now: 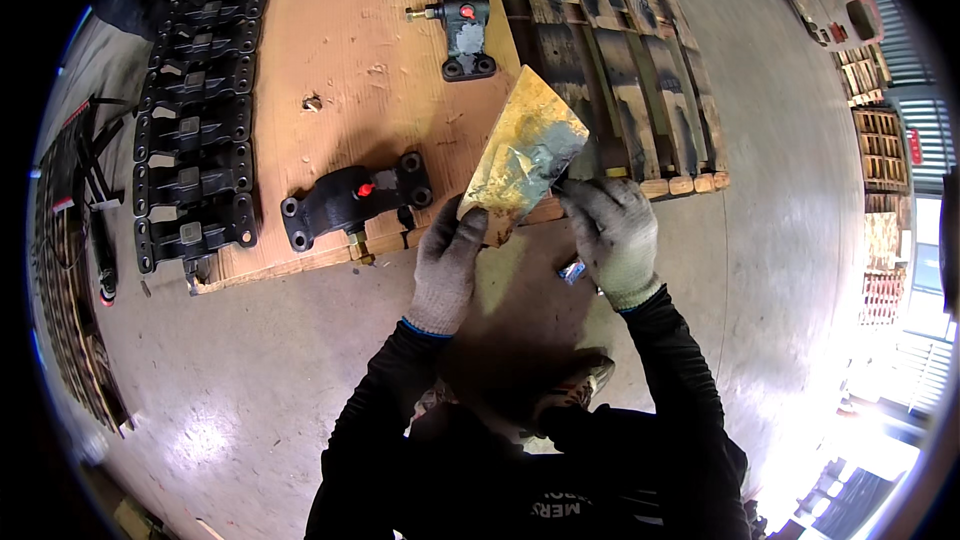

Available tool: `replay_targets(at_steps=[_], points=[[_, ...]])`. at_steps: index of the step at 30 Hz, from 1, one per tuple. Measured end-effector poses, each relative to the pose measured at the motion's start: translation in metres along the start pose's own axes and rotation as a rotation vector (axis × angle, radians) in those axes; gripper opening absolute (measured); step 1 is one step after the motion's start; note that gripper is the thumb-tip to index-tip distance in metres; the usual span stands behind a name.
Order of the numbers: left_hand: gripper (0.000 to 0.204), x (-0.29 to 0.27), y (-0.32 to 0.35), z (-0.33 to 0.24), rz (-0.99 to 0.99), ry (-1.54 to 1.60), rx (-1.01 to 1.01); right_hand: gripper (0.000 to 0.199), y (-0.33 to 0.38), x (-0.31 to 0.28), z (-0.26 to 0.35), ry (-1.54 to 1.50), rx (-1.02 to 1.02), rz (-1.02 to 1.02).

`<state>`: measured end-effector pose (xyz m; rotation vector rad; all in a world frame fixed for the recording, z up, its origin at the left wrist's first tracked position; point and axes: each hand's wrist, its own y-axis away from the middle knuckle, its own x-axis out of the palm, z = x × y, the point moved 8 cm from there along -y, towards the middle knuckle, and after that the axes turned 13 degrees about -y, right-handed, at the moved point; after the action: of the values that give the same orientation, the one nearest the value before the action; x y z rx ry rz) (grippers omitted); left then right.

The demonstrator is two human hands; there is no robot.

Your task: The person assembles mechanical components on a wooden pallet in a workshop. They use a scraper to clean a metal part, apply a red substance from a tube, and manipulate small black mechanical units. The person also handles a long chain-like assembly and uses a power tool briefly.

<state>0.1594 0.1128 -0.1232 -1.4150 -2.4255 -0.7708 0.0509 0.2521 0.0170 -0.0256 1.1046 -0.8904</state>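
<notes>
A yellowish angular sheet (520, 120) with a grey smear across its middle is held up in front of me, past the near edge of the cardboard. My left hand (447, 268), in a pale knit glove, pinches its lower left corner between thumb and fingers. My right hand (615, 240), gloved the same way, is closed by the sheet's right edge, beside the grey smear. Something small and dark shows at its fingertips, too hidden to name. Left of my hands lies a black cast metal part (335, 202) with a red plug and a brass-coloured fitting. A similar part (467, 35), with a grey patch, lies farther back.
The cardboard sheet (350, 50) covers part of a wooden pallet (600, 20) with dark-stained slats. A black track chain (195, 125) runs along the cardboard's left side. A small blue object (572, 271) shows below my right hand. Stacked pallets (880, 150) stand far right.
</notes>
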Motion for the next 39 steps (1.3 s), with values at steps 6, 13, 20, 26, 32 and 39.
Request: replay_targets(at_steps=[6, 13, 20, 26, 32, 39], points=[[0.038, 0.005, 0.0, -0.007, 0.024, 0.015, 0.014, 0.025, -0.003, 0.003, -0.007, 0.015, 0.01, -0.004], [0.035, 0.004, 0.001, -0.009, 0.014, -0.049, 0.001, 0.024, -0.005, 0.003, 0.003, 0.029, -0.002, 0.015], [0.036, 0.001, 0.0, -0.007, 0.011, -0.033, 0.011, 0.025, 0.0, 0.001, 0.005, 0.023, -0.025, 0.007], [0.038, -0.001, 0.0, -0.005, -0.009, -0.017, -0.01, 0.026, -0.002, 0.002, 0.001, -0.009, -0.033, 0.007], [0.04, -0.001, 0.003, -0.006, -0.006, -0.047, -0.031, 0.021, -0.009, -0.002, 0.002, 0.0, -0.022, -0.006], [0.041, 0.001, 0.002, -0.006, 0.007, -0.013, -0.004, 0.027, -0.001, -0.003, -0.005, -0.01, -0.004, 0.034]])
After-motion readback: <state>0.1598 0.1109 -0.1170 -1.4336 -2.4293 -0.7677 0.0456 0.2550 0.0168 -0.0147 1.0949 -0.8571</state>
